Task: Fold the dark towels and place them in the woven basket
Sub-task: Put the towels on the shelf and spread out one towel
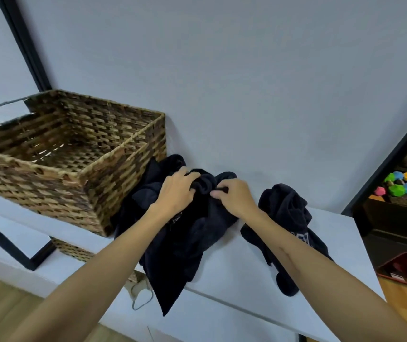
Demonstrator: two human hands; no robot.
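White desk (224, 275) under a grey wall: I have both hands on the crumpled towel (185, 233) at its back edge, left hand (176, 191) gripping, right hand (234, 196) pinching, basket (123, 174) just left.

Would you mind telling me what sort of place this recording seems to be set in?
Probably a room in a home. A woven basket and crumpled dark towels lie on a white cabinet top against a plain wall, with colourful toys on a shelf at the right and wood flooring below.

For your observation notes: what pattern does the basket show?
Head view: the woven basket has a checkered weave of tan and dark brown.
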